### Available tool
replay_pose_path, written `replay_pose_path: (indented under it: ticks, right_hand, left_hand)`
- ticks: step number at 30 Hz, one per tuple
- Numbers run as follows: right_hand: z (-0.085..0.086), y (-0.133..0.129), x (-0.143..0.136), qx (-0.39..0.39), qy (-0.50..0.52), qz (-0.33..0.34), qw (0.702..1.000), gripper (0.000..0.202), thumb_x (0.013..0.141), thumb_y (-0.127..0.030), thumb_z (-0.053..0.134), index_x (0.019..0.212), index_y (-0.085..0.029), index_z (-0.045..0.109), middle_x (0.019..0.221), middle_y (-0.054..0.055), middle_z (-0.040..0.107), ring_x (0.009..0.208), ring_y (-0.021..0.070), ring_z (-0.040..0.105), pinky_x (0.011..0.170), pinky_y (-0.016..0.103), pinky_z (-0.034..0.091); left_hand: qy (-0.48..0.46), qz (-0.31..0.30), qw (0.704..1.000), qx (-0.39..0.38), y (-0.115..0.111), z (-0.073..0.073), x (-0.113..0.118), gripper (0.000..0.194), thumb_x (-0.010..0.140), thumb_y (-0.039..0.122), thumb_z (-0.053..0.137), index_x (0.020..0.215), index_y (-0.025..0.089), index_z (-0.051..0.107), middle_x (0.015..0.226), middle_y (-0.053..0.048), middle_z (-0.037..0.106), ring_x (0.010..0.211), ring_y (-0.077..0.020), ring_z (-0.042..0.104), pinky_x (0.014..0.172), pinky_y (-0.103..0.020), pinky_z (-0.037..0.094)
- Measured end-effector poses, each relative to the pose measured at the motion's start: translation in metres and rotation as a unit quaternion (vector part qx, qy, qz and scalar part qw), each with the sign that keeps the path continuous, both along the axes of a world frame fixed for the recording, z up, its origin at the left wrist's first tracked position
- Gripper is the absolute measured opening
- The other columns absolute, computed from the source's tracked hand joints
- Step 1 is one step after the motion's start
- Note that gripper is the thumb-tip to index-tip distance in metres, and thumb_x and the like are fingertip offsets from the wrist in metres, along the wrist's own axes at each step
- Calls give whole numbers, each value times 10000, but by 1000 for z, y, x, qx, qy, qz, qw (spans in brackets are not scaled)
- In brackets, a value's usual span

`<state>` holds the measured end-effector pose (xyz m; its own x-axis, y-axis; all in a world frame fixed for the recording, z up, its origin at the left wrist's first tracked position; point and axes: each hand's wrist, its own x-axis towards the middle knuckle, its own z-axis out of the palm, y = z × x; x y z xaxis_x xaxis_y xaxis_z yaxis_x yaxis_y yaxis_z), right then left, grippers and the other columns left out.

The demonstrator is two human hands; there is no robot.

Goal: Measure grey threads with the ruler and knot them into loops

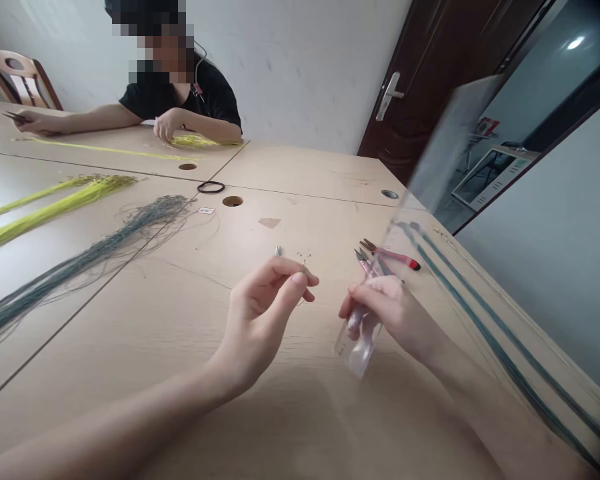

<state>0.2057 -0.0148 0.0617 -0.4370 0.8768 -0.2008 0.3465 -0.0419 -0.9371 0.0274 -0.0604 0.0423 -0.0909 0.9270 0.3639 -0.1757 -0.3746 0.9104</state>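
Over the right half of the pale wooden table (155, 333), in the head view, a clear ruler (430, 173) slants upward in the right hand (390, 310). That hand is closed round the ruler near its lower end; a short piece sticks out below the fingers, and the long part runs up past them across the doorway. To the ruler's left is the left hand (260, 320), thumb and forefinger pressed together on a thin thread (195, 273), which comes in from farther left; its end at the fingertips is too fine to make out.

Just behind the ruler lie pink-handled snips (366, 265) and red-and-black pliers (403, 259), both partly seen through it. To its right, teal strands (497, 350) stretch along the table edge. Well to its left are a grey-green bundle (105, 247) and, beyond that, yellow-green bundles (65, 210).

Farther from the ruler, up and left, a round hole (233, 201) is cut in the table top; what is inside cannot be told. Near it lie a black ring (211, 187) and a small white tag (207, 211), whose printing is too small to read. Marks show along the ruler's lower end, likewise unreadable. Across the table, a co-worker (215, 100) in black sleeves holds a dark tool (17, 117), with yellow strands (200, 141) under the other arm.
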Motion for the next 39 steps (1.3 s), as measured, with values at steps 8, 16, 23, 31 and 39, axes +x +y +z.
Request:
replay_pose_path:
  ticks: [8, 16, 23, 31, 39]
  right_hand:
    - [-17, 12, -1, 16, -202, 36, 979, 319, 842, -398, 454, 600, -189, 458, 419, 4, 584, 364, 133, 530, 396, 223, 392]
    - [-24, 14, -4, 129, -312, 29, 941, 415, 823, -400, 475, 497, -192, 325, 381, -22, 457, 369, 106, 418, 428, 261, 256]
    - [-9, 12, 3, 212, -330, -39, 919, 402, 871, -464, 449, 584, -185, 475, 520, 19, 499, 503, 158, 462, 478, 288, 254]
    - [-4, 5, -1, 211, -289, 21, 934, 333, 853, -499, 511, 742, -185, 530, 676, 3, 574, 657, 167, 539, 557, 267, 333]
    - [-23, 9, 5, 191, -327, -5, 925, 307, 749, -408, 640, 922, -183, 523, 817, 33, 569, 752, 196, 560, 491, 242, 320]
  left_hand:
    - [23, -12, 1000, 1, 0, -1, 2, 157, 916, 270, 514, 803, 211, 604, 818, 11, 594, 747, -110, 542, 712, -262, 446]
    - [47, -17, 999, -5, -2, 2, 2, 179, 917, 253, 501, 791, 183, 606, 772, 2, 588, 742, -110, 536, 695, -244, 446]
    - [78, -42, 996, -10, -4, 4, 2, 215, 912, 261, 504, 731, 172, 580, 728, -5, 571, 727, -114, 521, 690, -244, 426]
    - [89, -71, 993, -39, -4, 4, 5, 211, 897, 280, 505, 729, 165, 562, 724, -13, 552, 726, -130, 505, 668, -261, 404]
    - [106, -70, 991, -39, -3, 4, 5, 206, 895, 273, 495, 732, 162, 556, 728, -15, 553, 722, -132, 504, 674, -265, 398]
